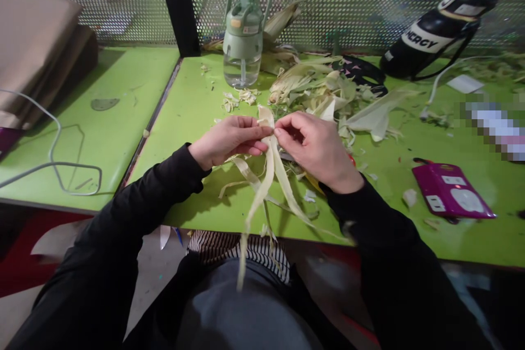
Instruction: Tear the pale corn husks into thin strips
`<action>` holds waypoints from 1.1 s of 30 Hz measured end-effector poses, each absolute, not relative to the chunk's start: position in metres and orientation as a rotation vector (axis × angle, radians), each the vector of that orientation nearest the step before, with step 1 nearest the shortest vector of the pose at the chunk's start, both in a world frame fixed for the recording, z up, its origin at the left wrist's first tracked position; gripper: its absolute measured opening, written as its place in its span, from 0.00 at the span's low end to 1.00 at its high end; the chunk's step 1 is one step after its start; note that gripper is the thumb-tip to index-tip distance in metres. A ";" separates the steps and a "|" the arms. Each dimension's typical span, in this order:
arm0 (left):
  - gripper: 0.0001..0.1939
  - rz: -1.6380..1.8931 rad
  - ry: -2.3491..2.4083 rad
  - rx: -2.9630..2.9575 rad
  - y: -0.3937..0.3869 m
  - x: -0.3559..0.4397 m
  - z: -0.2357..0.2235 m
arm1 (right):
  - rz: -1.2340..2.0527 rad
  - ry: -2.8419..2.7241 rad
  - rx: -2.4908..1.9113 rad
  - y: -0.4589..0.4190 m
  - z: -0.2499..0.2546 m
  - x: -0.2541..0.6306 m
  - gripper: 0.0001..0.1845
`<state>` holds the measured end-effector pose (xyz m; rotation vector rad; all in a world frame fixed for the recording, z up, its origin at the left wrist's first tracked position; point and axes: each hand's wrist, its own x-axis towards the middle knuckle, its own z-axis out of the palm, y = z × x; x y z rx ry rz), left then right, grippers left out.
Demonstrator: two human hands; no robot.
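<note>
Between both hands, above the green table, is a pale corn husk (266, 116). Its lower part is split into long strips that hang toward my lap, past the table's front edge. My left hand (233, 139) pinches the husk from the left between thumb and fingers. From the right, my right hand (314, 145) also pinches it, the fingertips meeting close to the left thumb. Below the hands lie more husk strips (246, 172) on the table. Something with yellow and red parts is mostly hidden under my right hand.
A heap of husks (303, 82) lies behind my hands. The green water bottle (243, 38) stands at the back, with a black bottle (430, 33) to its right. A purple power socket (453, 190) is at right. At left are paper bags (36, 44) and a cable (59, 136).
</note>
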<state>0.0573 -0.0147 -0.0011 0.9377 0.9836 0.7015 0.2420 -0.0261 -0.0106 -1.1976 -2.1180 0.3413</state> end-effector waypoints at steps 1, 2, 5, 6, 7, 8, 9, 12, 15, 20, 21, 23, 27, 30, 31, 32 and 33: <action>0.07 0.696 0.980 0.926 -0.014 0.056 -0.001 | 0.297 -2.149 -1.178 -0.026 -0.011 0.243 0.08; 0.07 0.694 0.975 0.916 -0.014 0.056 -0.001 | 0.249 -2.178 -1.161 -0.026 -0.012 0.243 0.09; 0.09 0.691 0.951 0.888 -0.012 0.054 -0.002 | 0.114 -2.255 -1.132 -0.026 -0.014 0.243 0.10; 0.10 0.689 0.945 0.877 -0.012 0.053 -0.003 | 0.077 -2.275 -1.128 -0.026 -0.015 0.242 0.11; 0.10 0.686 0.942 0.868 -0.011 0.053 -0.003 | 0.051 -2.289 -1.126 -0.026 -0.015 0.242 0.11; 0.10 0.682 0.940 0.861 -0.011 0.052 -0.003 | 0.036 -2.294 -1.124 -0.026 -0.015 0.241 0.11; 0.10 0.678 0.938 0.860 -0.011 0.052 -0.003 | 0.039 -2.289 -1.123 -0.026 -0.015 0.241 0.11; 0.08 0.680 0.925 0.895 -0.012 0.051 -0.001 | 0.202 -2.193 -1.116 -0.026 -0.013 0.241 0.10; 0.05 0.703 0.922 0.944 -0.015 0.053 -0.001 | 0.505 -1.991 -1.138 -0.027 -0.010 0.242 0.09; 0.06 0.673 0.925 1.002 -0.016 0.058 -0.008 | 0.665 -1.868 -1.159 -0.029 -0.009 0.239 0.09; 0.06 0.674 0.916 1.015 -0.016 0.058 -0.009 | 0.650 -1.865 -1.171 -0.030 -0.010 0.238 0.08; 0.07 0.683 0.900 1.040 -0.017 0.060 -0.012 | 0.619 -1.852 -1.194 -0.029 -0.012 0.237 0.07; 0.08 0.738 0.910 1.092 -0.022 0.064 -0.011 | 0.644 -1.835 -1.194 -0.027 -0.014 0.237 0.05; 0.07 0.816 0.931 1.141 -0.026 0.065 -0.007 | 0.701 -1.819 -1.182 -0.026 -0.015 0.238 0.05; 0.06 0.835 0.937 1.157 -0.027 0.066 -0.006 | 0.726 -1.808 -1.175 -0.026 -0.015 0.237 0.05; 0.06 0.846 0.942 1.172 -0.027 0.066 -0.005 | 0.753 -1.795 -1.165 -0.026 -0.015 0.237 0.06; 0.07 0.850 0.946 1.183 -0.027 0.065 -0.005 | 0.781 -1.783 -1.156 -0.026 -0.014 0.237 0.07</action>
